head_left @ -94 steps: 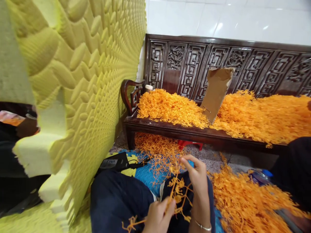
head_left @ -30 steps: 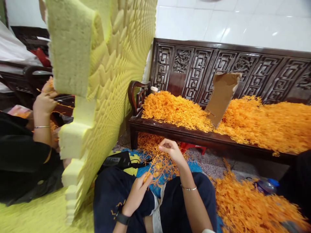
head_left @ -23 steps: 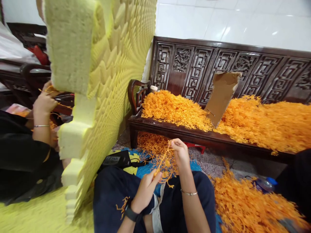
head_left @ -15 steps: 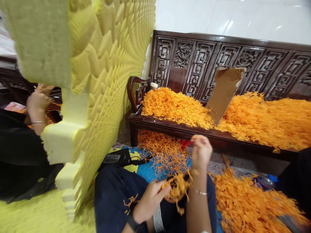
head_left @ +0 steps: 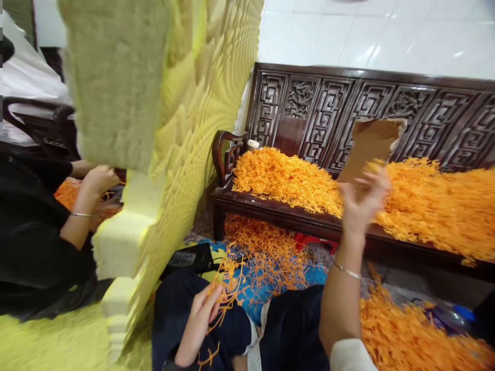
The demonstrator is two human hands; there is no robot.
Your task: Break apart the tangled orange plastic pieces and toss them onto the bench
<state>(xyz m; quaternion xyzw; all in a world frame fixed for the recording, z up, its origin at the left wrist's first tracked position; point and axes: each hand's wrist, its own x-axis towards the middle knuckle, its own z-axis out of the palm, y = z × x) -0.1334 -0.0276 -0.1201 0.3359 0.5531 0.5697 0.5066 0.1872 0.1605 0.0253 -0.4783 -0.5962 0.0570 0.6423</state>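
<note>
My left hand (head_left: 201,315) is closed above my lap, its thumb and fingers pinching a loose bunch of orange plastic strands (head_left: 230,273). A few thin strands hang below that hand over my dark trousers. Raised in front of the bench, my right hand (head_left: 363,201) is smeared by motion with its fingers spread. A small orange piece (head_left: 374,165) shows at its fingertips; whether it is touching them I cannot tell. Behind the hand, a cardboard piece (head_left: 371,139) stands upright between the left orange pile (head_left: 286,175) and the right orange pile (head_left: 444,206) on the bench.
A dark carved wooden bench (head_left: 263,203) stands ahead. Yellow ridged foam (head_left: 185,170) rises at my left, with another person's hand (head_left: 101,179) beyond it. Tangled strands (head_left: 266,252) lie on the blue mat, and a heap (head_left: 413,335) lies at right near a blue-capped bottle (head_left: 452,318).
My right hand has risen up and right toward the bench, and its fingers have spread. My left hand has moved left, away from the right, with strands in it. The view has shifted slightly.
</note>
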